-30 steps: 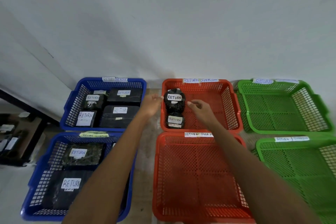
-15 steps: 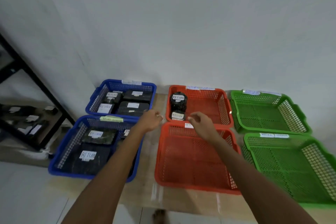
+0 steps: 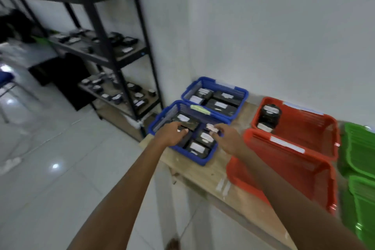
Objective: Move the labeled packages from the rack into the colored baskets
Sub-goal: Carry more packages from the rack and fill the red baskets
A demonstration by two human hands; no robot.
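Packages, rack: small dark parcels with white paper labels, lying flat on the two lower shelves; the writing is too blurred to read.
Packages, near blue: dark flat parcels with white labels, side by side in the near blue basket.
Packages, far blue: four dark parcels, each with a white label, filling the basket floor.
Packages, far red: two dark, rounded parcels with white labels, in the left corner.
Rack: black metal frame with board shelves, against the wall left of the table.
Near blue basket: at the table's left end.
Far blue basket: just behind it, by the wall.
Red baskets: two, right of the blue pair.
Green baskets: at the right edge, partly cut off.
Table: bare wood.
Left hand: over the near blue basket, fingers loosely bent, nothing in them.
Right hand: over the same basket's right side, fingers reaching out and slack, holding nothing; whether the fingertips touch a label cannot be told.
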